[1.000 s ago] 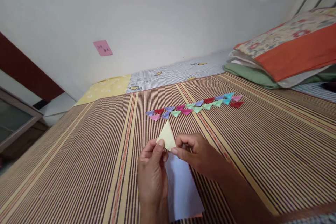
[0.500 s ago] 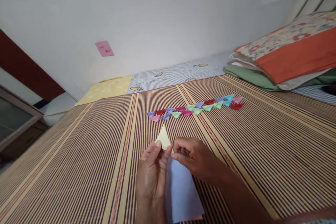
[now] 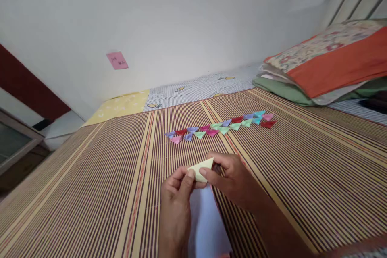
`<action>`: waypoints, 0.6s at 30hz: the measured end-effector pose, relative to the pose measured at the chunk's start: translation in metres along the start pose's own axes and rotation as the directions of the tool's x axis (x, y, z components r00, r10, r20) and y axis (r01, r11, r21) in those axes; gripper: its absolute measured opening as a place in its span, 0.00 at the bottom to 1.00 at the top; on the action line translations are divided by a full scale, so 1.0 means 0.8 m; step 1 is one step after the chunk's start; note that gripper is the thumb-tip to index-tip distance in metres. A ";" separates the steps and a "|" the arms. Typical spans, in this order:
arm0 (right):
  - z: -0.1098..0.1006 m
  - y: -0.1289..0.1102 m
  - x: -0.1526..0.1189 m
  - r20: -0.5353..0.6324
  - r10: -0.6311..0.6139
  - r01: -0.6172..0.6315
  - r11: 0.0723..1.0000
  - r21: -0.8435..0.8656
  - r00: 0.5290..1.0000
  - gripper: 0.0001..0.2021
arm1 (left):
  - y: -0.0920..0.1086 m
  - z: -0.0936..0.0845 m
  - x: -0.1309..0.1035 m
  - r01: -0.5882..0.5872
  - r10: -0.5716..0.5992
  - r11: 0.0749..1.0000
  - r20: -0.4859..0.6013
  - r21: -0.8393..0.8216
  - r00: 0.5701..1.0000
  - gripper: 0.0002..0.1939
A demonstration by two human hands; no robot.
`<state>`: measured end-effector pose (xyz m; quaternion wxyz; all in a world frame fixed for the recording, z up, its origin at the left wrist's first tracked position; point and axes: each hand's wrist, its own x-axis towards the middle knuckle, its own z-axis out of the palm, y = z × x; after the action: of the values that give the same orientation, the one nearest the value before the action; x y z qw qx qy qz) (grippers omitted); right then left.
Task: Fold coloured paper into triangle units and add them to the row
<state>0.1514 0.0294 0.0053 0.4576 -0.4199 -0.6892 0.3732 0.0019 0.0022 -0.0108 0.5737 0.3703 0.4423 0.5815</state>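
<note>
A small folded pale yellow paper (image 3: pixel 201 169) is pinched between both hands, low in the middle of the head view. My left hand (image 3: pixel 179 193) grips its left end, thumb on top. My right hand (image 3: pixel 229 177) holds its right end between thumb and forefinger. Below the hands lies a light blue-white sheet (image 3: pixel 208 221), partly covered by my left hand. Beyond them, several small folded paper pieces (image 3: pixel 223 130) in red, pink, green, purple and blue lie in two rows on the striped mat (image 3: pixel 99 177).
A pile of folded cloths (image 3: pixel 326 64) in orange, floral and green sits at the right back. Patterned fabric (image 3: pixel 193 88) runs along the wall. A pink note (image 3: pixel 117 60) is stuck on the wall. A framed glass panel (image 3: pixel 15 141) stands at far left.
The yellow paper has turned from pointing away to lying sideways, its point now at the right. My right hand has moved onto that end. The view has shifted slightly.
</note>
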 end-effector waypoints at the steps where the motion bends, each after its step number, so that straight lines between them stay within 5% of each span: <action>1: -0.002 0.000 -0.001 0.018 -0.010 0.010 1.000 -0.008 1.000 0.16 | 0.001 -0.001 0.000 -0.011 0.010 0.999 0.035 0.037 0.999 0.10; 13: -0.020 0.006 -0.002 0.037 -0.077 0.076 0.997 0.017 0.996 0.20 | 0.003 -0.009 0.000 -0.080 0.062 0.971 0.088 0.225 0.994 0.13; 18: -0.018 0.007 -0.002 -0.016 -0.032 0.034 0.990 0.139 0.999 0.22 | 0.003 -0.001 0.004 0.012 -0.013 1.000 0.082 0.015 0.997 0.14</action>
<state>0.1665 0.0321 0.0042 0.4967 -0.3781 -0.6651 0.4097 0.0002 0.0056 -0.0087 0.5924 0.3952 0.4248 0.5589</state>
